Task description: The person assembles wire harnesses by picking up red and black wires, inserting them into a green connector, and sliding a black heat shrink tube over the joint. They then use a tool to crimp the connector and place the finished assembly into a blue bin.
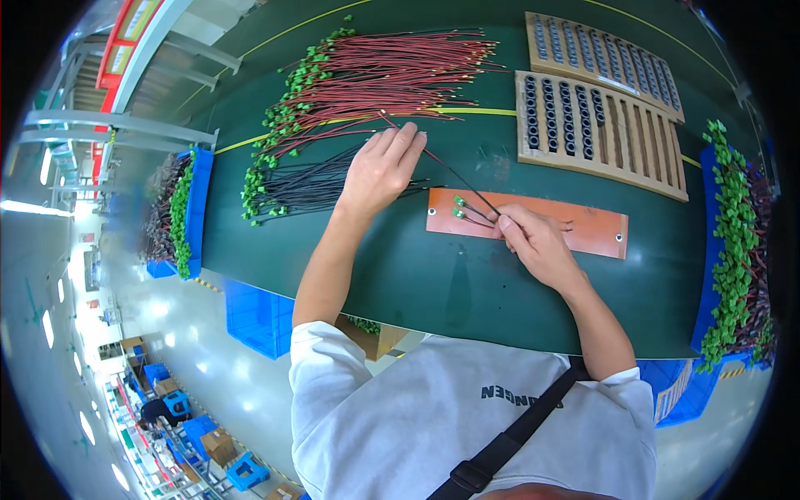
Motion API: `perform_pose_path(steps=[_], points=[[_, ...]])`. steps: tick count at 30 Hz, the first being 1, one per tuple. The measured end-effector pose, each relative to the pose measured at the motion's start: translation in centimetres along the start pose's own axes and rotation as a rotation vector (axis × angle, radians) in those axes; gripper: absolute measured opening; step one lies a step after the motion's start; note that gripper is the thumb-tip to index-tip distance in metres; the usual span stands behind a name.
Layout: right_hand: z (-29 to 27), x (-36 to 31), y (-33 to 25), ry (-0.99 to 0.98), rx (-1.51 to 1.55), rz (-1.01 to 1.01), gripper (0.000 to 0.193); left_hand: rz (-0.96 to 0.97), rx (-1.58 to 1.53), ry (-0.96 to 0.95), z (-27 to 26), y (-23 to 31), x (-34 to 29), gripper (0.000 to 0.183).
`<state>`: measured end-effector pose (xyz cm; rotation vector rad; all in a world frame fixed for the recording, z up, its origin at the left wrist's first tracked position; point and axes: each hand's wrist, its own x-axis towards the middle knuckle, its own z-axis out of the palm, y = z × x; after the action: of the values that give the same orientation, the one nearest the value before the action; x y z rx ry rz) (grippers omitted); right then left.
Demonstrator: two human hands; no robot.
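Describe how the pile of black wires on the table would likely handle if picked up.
The black wires would probably flex and sag, being long and thin. They likely weigh little, with small green connectors at their left ends. Lifting one may drag neighbours along, since many overlap.

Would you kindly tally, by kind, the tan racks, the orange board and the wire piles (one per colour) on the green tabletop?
Tan racks: 2, a far rack and a near rack
Orange board: 1
Wire piles: 2, a red pile and a black pile
Total: 5
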<state>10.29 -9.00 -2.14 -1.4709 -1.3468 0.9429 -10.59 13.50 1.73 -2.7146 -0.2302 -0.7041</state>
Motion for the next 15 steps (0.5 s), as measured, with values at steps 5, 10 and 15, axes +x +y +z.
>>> perform_pose_path(steps=[5,10,15], points=[[-0.6,-0.2,-0.7,-0.064,-0.022,0.033,0.017,0.029,0.086,-0.076,-1.2,-0.1,-0.9,0.030],[-0.3,0.3,2.0,0.141,-0.173,-0.215,0.019,-0.150,-0.016,-0.243,-3.0,0.1,-1.1,0.018],[-0.8,0.9,1.7,0.048,0.280,0.230,0.024,-0.911,-1.321,-0.221,-3.2,3.6,-2.2,0.011]])
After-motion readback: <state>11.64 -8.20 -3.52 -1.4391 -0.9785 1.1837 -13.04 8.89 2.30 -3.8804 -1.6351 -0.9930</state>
